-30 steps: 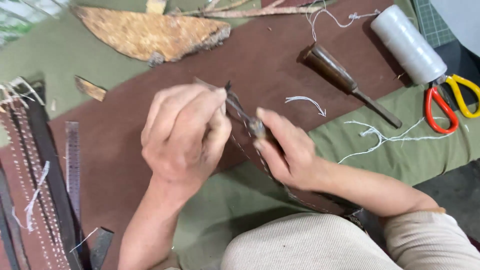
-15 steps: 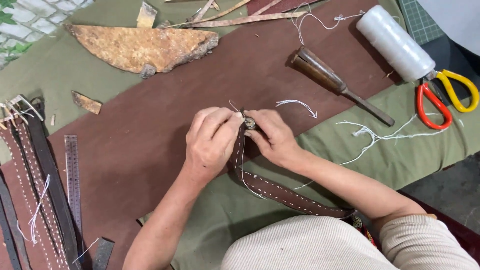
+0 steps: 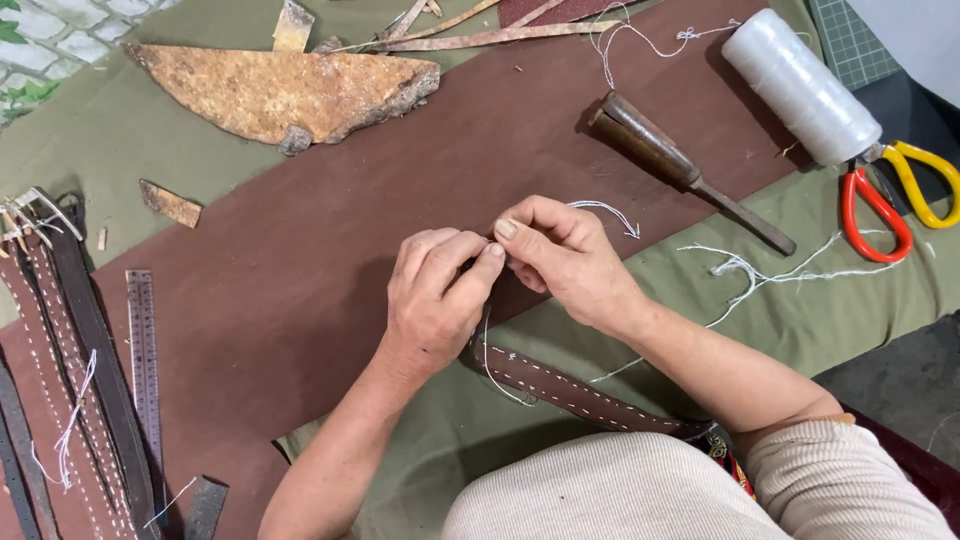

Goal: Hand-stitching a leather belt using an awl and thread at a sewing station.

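Both hands meet at brown stitched strap (image 3: 570, 385) end on bench: left hand (image 3: 435, 300) fingers pinched on it for steadiness, right hand (image 3: 565, 255) fingers clamped alongside, white thread (image 3: 490, 360) dangling below

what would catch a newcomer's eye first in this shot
First, the left hand and right hand meeting mid-frame, fingers pinched on the end of a brown stitched leather strap that runs back towards the person. Next, the big white thread spool at top right beside red and yellow handled scissors, and the rough tan leather offcut at top left.
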